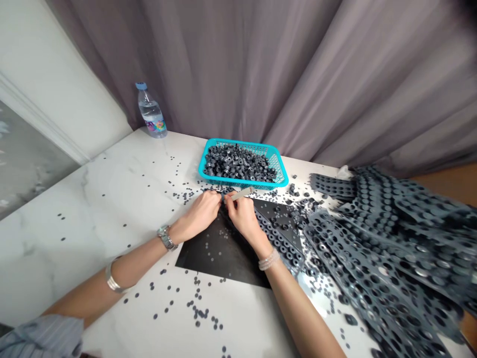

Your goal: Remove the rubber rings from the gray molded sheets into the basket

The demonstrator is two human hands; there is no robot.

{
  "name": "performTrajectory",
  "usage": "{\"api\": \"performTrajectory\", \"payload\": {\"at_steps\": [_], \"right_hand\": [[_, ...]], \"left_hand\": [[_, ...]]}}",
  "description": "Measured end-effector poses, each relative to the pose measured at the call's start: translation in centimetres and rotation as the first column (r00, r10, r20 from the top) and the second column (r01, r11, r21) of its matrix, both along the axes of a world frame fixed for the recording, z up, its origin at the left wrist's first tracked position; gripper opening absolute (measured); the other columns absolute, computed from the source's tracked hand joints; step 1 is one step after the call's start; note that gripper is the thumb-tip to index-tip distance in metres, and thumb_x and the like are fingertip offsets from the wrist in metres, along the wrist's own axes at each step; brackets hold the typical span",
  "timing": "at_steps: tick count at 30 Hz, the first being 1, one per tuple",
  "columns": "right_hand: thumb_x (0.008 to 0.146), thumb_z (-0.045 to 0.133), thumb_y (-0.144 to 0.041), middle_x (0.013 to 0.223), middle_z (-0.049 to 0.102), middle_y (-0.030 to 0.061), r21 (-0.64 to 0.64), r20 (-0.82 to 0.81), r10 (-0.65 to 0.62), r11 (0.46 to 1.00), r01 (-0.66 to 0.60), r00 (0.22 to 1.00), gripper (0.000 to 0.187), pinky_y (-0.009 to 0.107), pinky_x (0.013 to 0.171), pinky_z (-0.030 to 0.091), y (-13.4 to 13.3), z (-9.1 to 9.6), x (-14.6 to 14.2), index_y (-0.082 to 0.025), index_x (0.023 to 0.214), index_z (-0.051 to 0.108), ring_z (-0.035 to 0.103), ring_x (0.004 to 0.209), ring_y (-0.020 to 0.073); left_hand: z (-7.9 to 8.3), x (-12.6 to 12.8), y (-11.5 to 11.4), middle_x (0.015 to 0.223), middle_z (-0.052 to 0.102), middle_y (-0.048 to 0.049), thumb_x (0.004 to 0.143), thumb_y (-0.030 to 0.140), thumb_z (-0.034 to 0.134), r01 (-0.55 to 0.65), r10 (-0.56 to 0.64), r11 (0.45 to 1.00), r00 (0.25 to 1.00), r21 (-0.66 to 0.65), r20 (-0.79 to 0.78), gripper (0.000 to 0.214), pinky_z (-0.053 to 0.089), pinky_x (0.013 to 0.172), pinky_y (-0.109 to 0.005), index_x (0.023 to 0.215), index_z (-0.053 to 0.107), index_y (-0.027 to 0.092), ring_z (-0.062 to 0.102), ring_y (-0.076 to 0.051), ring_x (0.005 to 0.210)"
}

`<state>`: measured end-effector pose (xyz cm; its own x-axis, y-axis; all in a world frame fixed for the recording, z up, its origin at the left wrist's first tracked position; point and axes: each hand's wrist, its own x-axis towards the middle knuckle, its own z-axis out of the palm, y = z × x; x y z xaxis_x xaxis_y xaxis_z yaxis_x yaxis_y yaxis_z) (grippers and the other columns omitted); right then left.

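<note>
My left hand [199,214] is closed in a pinch on a small dark rubber ring [222,195] over a black mat [219,251]. My right hand [242,215] is closed round a flat pale metal tool [242,193] whose tip points at the ring. The two hands meet fingertip to fingertip just in front of a turquoise basket [280,179] filled with several dark rubber rings. A perforated dark rubber sheet [279,236] lies on the mat under my right wrist.
A big heap of punched-out rubber sheets [391,243] covers the right side of the white marble table [112,199]. Small dark punched discs [197,311] are scattered about. A water bottle [151,112] stands at the back left by the grey curtain.
</note>
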<state>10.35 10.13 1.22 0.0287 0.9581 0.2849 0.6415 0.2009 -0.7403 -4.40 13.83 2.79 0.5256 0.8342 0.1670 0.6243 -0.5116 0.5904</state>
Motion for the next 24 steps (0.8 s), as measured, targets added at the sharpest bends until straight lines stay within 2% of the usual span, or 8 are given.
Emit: {"api": "performTrajectory", "payload": {"at_steps": [4,6,7,9,10,12,18,24], "right_hand": [[0.092,0.046,-0.026,0.072,0.069,0.0057,-0.003,-0.024,-0.022,1.000,0.022,0.999,0.022,0.025,0.065,0.043,0.0,-0.3,-0.2,-0.018,0.083,0.065,0.066,0.066,0.0186],[0.092,0.047,-0.029,0.065,0.067,0.0037,-0.017,-0.060,-0.026,1.000,0.025,0.998,0.024,0.024,0.061,0.044,0.1,-0.5,-0.1,-0.019,0.080,0.065,0.065,0.060,0.0177],[0.092,0.047,-0.031,0.062,0.067,0.0029,-0.025,-0.084,-0.031,0.999,0.029,0.996,0.026,0.024,0.060,0.045,0.1,-0.5,0.0,-0.019,0.079,0.064,0.064,0.057,0.0173],[0.093,0.044,-0.036,0.060,0.066,0.0023,-0.038,-0.136,-0.050,0.998,0.045,0.989,0.030,0.024,0.057,0.047,0.1,-0.6,0.3,-0.019,0.079,0.064,0.064,0.054,0.0168],[0.094,0.042,-0.039,0.061,0.067,0.0025,-0.042,-0.160,-0.060,0.998,0.054,0.985,0.033,0.024,0.055,0.048,0.2,-0.6,0.4,-0.018,0.080,0.064,0.065,0.053,0.0166],[0.094,0.038,-0.043,0.062,0.068,0.0036,-0.054,-0.234,-0.088,0.996,0.077,0.968,0.038,0.024,0.053,0.051,0.2,-0.4,0.7,-0.017,0.083,0.063,0.066,0.053,0.0168],[0.087,0.049,-0.053,0.062,0.068,0.0065,-0.111,-0.472,-0.175,0.984,0.138,0.864,0.041,0.030,0.051,0.055,0.5,0.2,1.7,-0.016,0.079,0.064,0.066,0.052,0.0195],[0.087,0.049,-0.054,0.062,0.068,0.0069,-0.107,-0.470,-0.170,0.985,0.135,0.866,0.042,0.030,0.052,0.055,0.8,0.1,1.8,-0.015,0.079,0.064,0.066,0.053,0.0199]], "left_hand": [[2.6,-1.4,0.6,0.086,0.069,-0.0050,0.085,0.017,0.056,-0.082,0.091,0.994,0.986,-0.065,0.139,0.013,0.046,0.077,-0.028,0.081,0.068,0.016,0.060,-0.016,0.079],[4.1,-2.4,1.1,0.084,0.068,-0.0037,0.084,0.024,0.062,-0.102,0.162,0.971,0.945,-0.214,0.283,0.011,0.045,0.066,-0.023,0.086,0.069,0.016,0.057,-0.012,0.071],[4.6,-2.8,1.4,0.081,0.066,-0.0031,0.080,0.022,0.067,-0.042,0.243,0.904,0.869,-0.425,0.432,0.010,0.042,0.059,-0.019,0.085,0.070,0.014,0.053,-0.009,0.065],[5.0,-3.0,1.7,0.078,0.063,-0.0025,0.075,0.017,0.073,0.194,0.434,0.668,0.683,-0.719,0.588,0.009,0.035,0.050,-0.016,0.081,0.069,0.012,0.046,-0.005,0.058],[5.0,-3.0,1.8,0.078,0.062,-0.0032,0.074,0.013,0.073,0.303,0.513,0.551,0.612,-0.777,0.602,0.007,0.033,0.048,-0.015,0.079,0.068,0.011,0.044,-0.004,0.056],[4.5,-2.5,1.8,0.081,0.062,-0.0063,0.078,0.010,0.068,0.394,0.577,0.438,0.566,-0.808,0.588,0.003,0.034,0.047,-0.014,0.076,0.066,0.010,0.043,-0.003,0.056],[3.7,-1.4,1.3,0.087,0.063,-0.0123,0.086,0.008,0.055,0.475,0.665,0.310,0.511,-0.824,0.545,0.011,0.037,0.046,-0.011,0.077,0.061,0.008,0.042,-0.002,0.054],[4.3,-2.0,1.2,0.091,0.061,-0.0162,0.085,0.009,0.046,0.509,0.682,0.292,0.483,-0.810,0.550,0.014,0.044,0.050,-0.013,0.078,0.059,0.008,0.052,-0.007,0.065]]}}
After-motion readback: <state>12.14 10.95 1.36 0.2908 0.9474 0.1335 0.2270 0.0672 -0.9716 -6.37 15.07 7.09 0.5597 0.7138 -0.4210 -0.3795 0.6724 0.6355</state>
